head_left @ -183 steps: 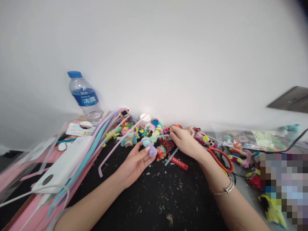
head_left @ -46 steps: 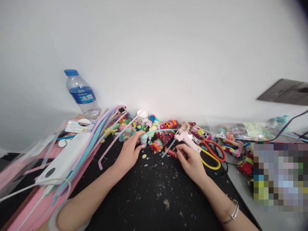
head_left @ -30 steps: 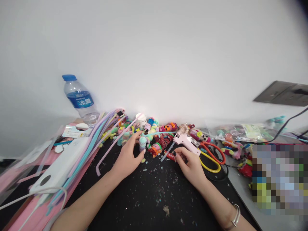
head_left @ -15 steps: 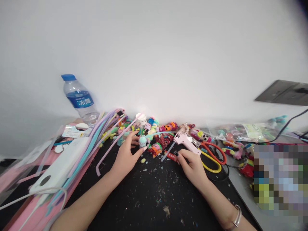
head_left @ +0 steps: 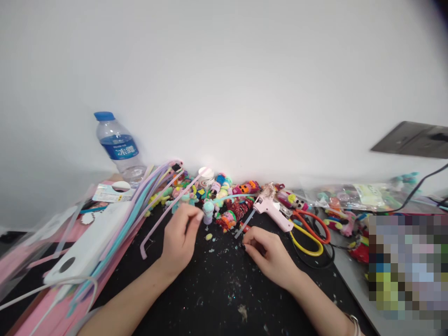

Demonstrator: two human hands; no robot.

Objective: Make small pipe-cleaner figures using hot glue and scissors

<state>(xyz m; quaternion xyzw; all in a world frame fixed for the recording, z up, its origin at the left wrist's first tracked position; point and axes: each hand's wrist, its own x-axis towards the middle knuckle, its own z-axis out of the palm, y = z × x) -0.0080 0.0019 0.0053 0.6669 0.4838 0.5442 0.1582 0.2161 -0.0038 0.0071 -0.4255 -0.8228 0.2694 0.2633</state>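
Observation:
A small figure with a light-blue head and lilac body [head_left: 208, 212] stands on the black table [head_left: 217, 294]. Just left of it is my left hand [head_left: 182, 235], fingers curled and thumb near the index finger; whatever lies between them, if anything, cannot be made out. My right hand [head_left: 268, 252] is over the table below the pink glue gun [head_left: 275, 213], its fingers bent together, their tips partly hidden. A clear glue stick [head_left: 245, 223] sticks out of the gun. Red tinsel pieces [head_left: 239, 208] lie behind the small figure.
Pastel pipe cleaners [head_left: 129, 224] and a white power strip [head_left: 84, 238] lie at the left, before a water bottle [head_left: 121, 149]. Fuzzy dolls [head_left: 182, 193] line the wall. Orange and yellow scissor handles [head_left: 311, 238] and a bag of pieces [head_left: 346, 196] are at the right.
My left hand has come off the small figure and drawn back toward me, its fingers now curled. The right hand has moved slightly down and left, away from the glue gun.

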